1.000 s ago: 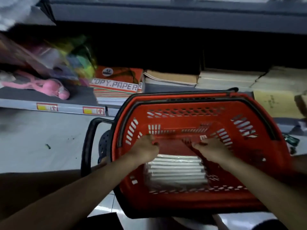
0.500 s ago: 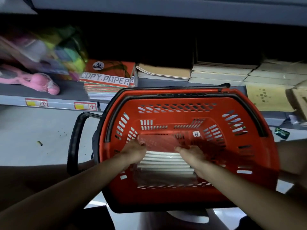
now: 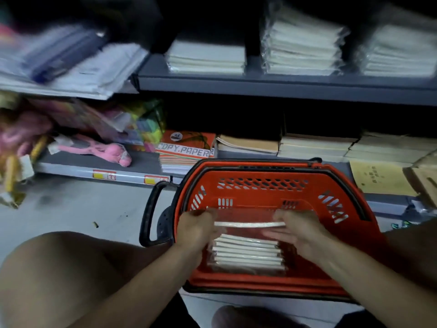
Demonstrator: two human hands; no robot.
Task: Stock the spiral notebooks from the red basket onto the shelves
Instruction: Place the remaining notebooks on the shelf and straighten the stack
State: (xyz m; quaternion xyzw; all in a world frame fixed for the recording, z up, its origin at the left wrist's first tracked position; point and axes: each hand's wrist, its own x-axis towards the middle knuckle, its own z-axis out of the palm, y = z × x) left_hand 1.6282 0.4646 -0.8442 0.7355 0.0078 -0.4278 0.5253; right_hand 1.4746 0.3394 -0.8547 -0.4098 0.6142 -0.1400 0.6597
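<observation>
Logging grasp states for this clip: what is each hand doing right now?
Left hand: grips the left end of a wrapped notebook pack over the red basket.
Right hand: grips the pack's right end.

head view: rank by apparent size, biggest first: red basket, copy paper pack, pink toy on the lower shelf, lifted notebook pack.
1. red basket, by far the largest.
2. copy paper pack.
3/4. pink toy and lifted notebook pack look alike; the pack is seen edge-on, nearer the camera and blurred, so no ranking.
</observation>
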